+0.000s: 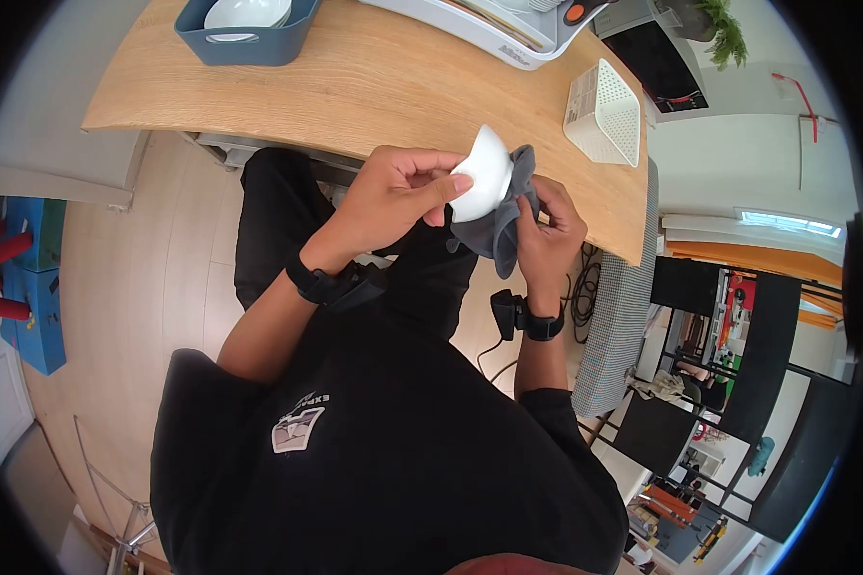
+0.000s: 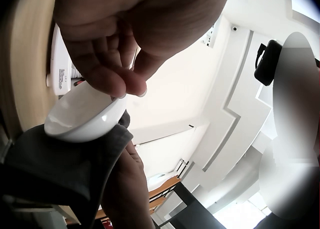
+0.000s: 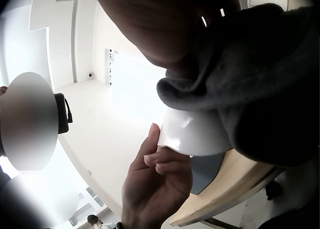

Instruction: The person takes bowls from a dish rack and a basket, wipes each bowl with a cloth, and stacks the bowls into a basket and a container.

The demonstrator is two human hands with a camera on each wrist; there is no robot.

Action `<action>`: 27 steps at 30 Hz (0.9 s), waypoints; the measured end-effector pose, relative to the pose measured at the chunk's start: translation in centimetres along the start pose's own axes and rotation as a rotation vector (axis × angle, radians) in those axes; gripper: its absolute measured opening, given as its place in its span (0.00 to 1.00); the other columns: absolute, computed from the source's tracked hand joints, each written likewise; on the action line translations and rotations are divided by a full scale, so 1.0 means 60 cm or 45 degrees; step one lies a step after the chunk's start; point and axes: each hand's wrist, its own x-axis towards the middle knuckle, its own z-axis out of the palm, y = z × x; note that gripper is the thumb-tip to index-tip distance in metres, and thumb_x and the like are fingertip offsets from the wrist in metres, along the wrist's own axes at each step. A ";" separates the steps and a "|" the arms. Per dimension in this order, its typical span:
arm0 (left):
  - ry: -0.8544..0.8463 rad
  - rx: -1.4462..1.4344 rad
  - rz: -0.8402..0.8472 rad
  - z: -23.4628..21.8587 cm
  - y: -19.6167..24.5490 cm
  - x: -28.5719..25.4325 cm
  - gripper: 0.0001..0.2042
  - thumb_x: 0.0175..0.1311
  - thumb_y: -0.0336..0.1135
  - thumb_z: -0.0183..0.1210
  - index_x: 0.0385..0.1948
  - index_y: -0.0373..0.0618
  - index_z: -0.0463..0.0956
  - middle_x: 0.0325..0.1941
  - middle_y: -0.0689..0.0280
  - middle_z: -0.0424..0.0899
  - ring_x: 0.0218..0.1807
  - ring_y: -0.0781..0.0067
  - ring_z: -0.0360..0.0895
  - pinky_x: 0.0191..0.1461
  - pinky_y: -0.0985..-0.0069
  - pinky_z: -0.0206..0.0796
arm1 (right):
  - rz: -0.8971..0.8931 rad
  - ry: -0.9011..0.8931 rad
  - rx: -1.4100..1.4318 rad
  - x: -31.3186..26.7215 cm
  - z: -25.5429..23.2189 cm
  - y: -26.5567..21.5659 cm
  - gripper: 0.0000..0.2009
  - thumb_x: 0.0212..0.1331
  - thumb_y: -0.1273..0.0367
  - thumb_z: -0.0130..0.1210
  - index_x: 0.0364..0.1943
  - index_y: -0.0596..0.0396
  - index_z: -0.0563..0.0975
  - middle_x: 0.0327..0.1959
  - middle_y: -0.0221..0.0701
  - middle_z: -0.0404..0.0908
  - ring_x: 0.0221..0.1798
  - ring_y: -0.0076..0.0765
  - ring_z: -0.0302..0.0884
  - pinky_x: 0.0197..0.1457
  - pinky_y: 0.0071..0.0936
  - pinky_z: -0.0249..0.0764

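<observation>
A white bowl (image 1: 486, 176) is held tilted on its side above the lap, close to the table's front edge. My left hand (image 1: 385, 195) pinches its rim, thumb on one face and fingers on the other. A dark grey cloth (image 1: 501, 230) lies against the bowl's outer base, gripped by my right hand (image 1: 552, 235). In the left wrist view the glossy inside of the bowl (image 2: 80, 111) shows, with the cloth (image 2: 60, 164) spread beneath it. The right wrist view has the cloth (image 3: 240, 64) bunched in the right hand over the bowl's underside.
On the wooden table (image 1: 384, 96) a blue-grey basin (image 1: 249, 48) holds white bowls at the back left. A white rack (image 1: 508, 46) with utensils stands at the back, and a perforated white basket (image 1: 604, 115) at the right. Past it is a microwave (image 1: 654, 62).
</observation>
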 end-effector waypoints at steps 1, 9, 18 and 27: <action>-0.028 0.027 -0.006 -0.002 0.003 -0.002 0.16 0.70 0.35 0.63 0.53 0.31 0.82 0.30 0.69 0.84 0.26 0.88 0.75 0.32 0.87 0.70 | -0.032 0.000 -0.058 0.000 0.000 -0.007 0.11 0.57 0.81 0.62 0.45 0.63 0.83 0.40 0.31 0.85 0.38 0.23 0.80 0.45 0.21 0.75; 0.109 -0.329 -0.022 -0.003 0.006 0.001 0.19 0.74 0.38 0.60 0.59 0.33 0.77 0.37 0.67 0.85 0.27 0.86 0.77 0.35 0.84 0.74 | 0.567 0.024 0.418 0.010 -0.009 0.024 0.12 0.67 0.78 0.57 0.53 0.64 0.81 0.48 0.33 0.86 0.48 0.25 0.83 0.53 0.22 0.78; 0.020 -0.559 -0.071 -0.009 -0.020 0.008 0.22 0.77 0.38 0.55 0.67 0.35 0.69 0.36 0.70 0.82 0.31 0.86 0.77 0.39 0.82 0.76 | 0.749 -0.196 1.169 -0.005 0.001 0.003 0.17 0.74 0.71 0.49 0.63 0.63 0.74 0.56 0.35 0.83 0.56 0.28 0.81 0.60 0.29 0.78; 0.074 -0.148 -0.127 0.005 -0.031 0.011 0.32 0.65 0.45 0.68 0.67 0.38 0.70 0.45 0.68 0.81 0.40 0.81 0.78 0.44 0.80 0.75 | 0.631 -0.324 1.248 -0.025 0.007 0.002 0.19 0.74 0.67 0.50 0.65 0.61 0.70 0.61 0.37 0.78 0.59 0.31 0.79 0.58 0.29 0.80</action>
